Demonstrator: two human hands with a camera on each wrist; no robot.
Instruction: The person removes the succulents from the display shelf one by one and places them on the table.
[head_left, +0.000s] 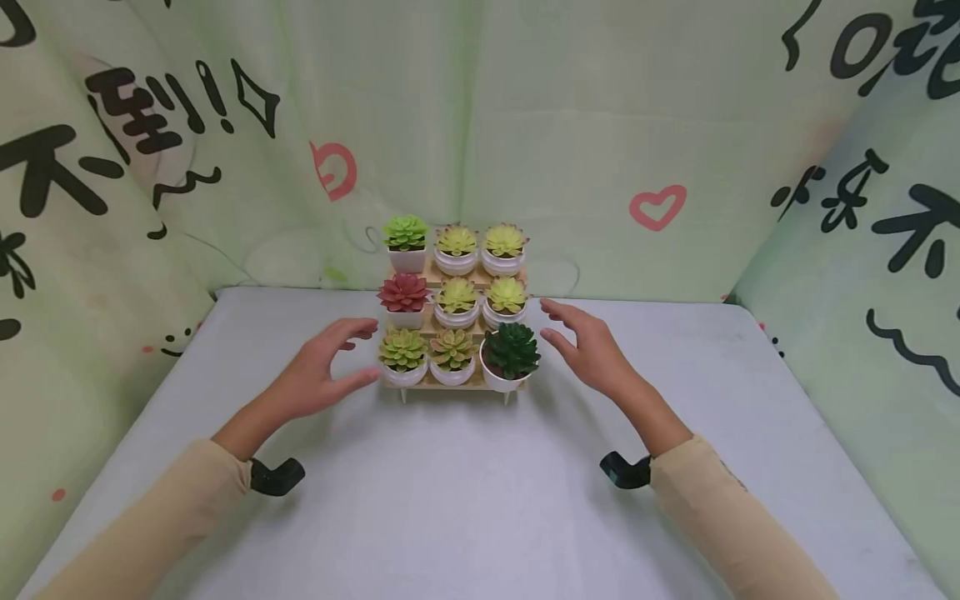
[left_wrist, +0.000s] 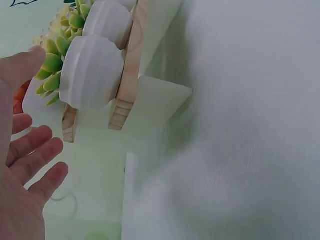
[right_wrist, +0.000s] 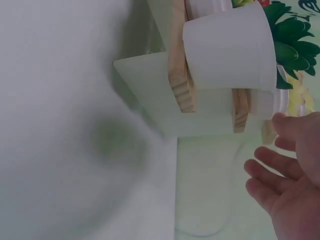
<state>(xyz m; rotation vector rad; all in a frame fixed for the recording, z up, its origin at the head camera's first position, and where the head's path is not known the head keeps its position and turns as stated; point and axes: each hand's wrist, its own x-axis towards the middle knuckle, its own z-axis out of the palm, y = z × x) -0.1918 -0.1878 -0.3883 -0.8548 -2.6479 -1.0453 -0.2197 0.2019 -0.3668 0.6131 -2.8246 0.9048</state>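
Note:
A three-tier wooden stand (head_left: pixel 459 384) holds several small potted succulents in white pots. On its bottom tier, a dark green succulent (head_left: pixel 513 350) is at the right and a light green one (head_left: pixel 403 350) at the left. A red succulent (head_left: pixel 404 292) sits on the middle tier's left end. My left hand (head_left: pixel 318 372) is held beside the stand's left side, fingers spread and holding nothing. On the other side, my right hand (head_left: pixel 592 346) reaches toward the stand with loosely extended fingers, also without a thing in it. The right wrist view shows its fingertips near the white pot (right_wrist: pixel 230 50).
The stand is near the back edge of a white table (head_left: pixel 450 500). Behind and on both sides hangs a pale green printed curtain (head_left: pixel 555 150) with black lettering and a red heart. Black wrist mounts (head_left: pixel 277 477) stick out from both beige sleeves.

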